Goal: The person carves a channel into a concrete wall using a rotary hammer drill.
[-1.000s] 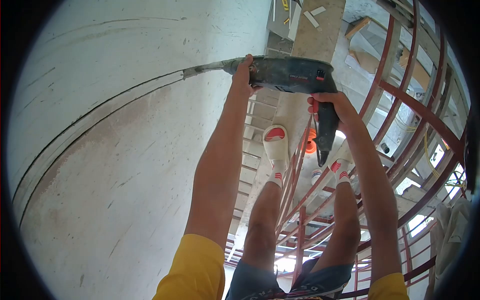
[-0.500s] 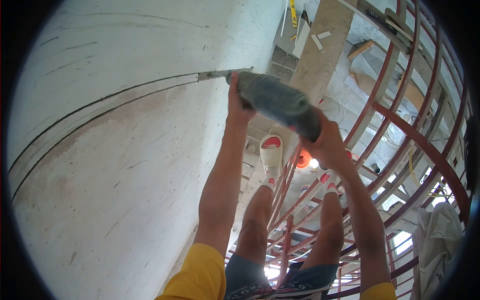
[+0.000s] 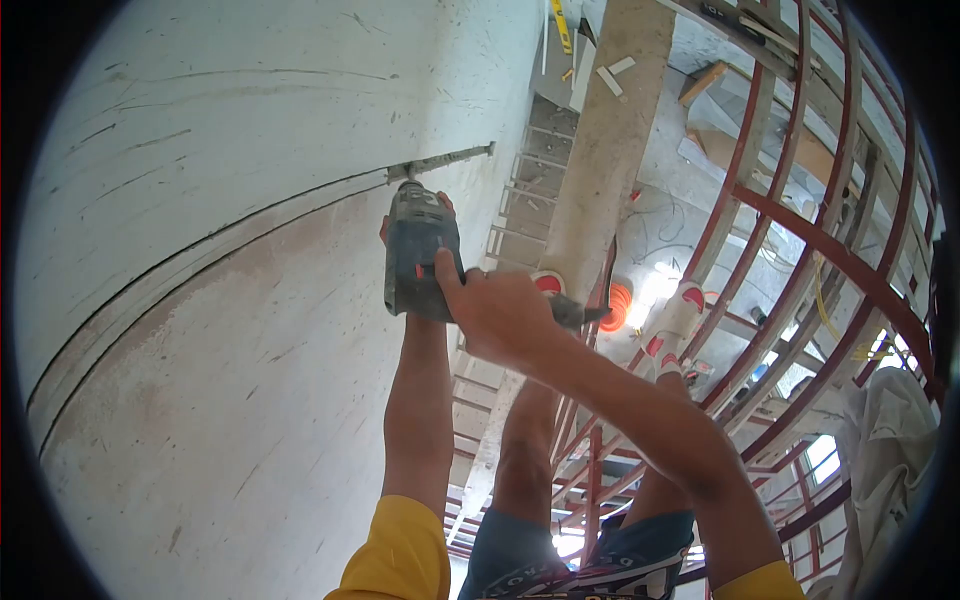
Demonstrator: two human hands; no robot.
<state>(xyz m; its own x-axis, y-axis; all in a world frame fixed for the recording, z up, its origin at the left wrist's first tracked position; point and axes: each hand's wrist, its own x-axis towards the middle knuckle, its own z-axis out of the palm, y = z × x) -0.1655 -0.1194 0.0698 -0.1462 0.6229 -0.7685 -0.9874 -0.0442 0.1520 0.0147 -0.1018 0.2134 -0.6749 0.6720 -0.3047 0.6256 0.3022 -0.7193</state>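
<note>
My right hand [image 3: 505,312] is closed around the rear handle of a dark rotary hammer drill [image 3: 420,240]. The drill's front end points at the wall, beside a chipped-out groove [image 3: 450,159]; whether its bit touches the groove is hidden. My left hand [image 3: 446,203] wraps the front part of the tool from behind, and only some of its fingers show. From the groove, two dark parallel cut lines [image 3: 222,226] curve down and left across the pale wall [image 3: 270,130]. Behind my right wrist, the black power cord end [image 3: 598,314] sticks out of the handle.
Red-brown metal bars [image 3: 820,258] curve along the right side. A long plank [image 3: 612,130] runs beneath, past my feet. Below lie an orange coil [image 3: 619,306], a bright lamp glow, boards and a yellow level [image 3: 562,26]. White cloth [image 3: 886,450] hangs at the right.
The drill has swung from slanting across the groove's end to facing the wall further left. My right hand has moved left and down with the handle; my left hand has moved left and down too.
</note>
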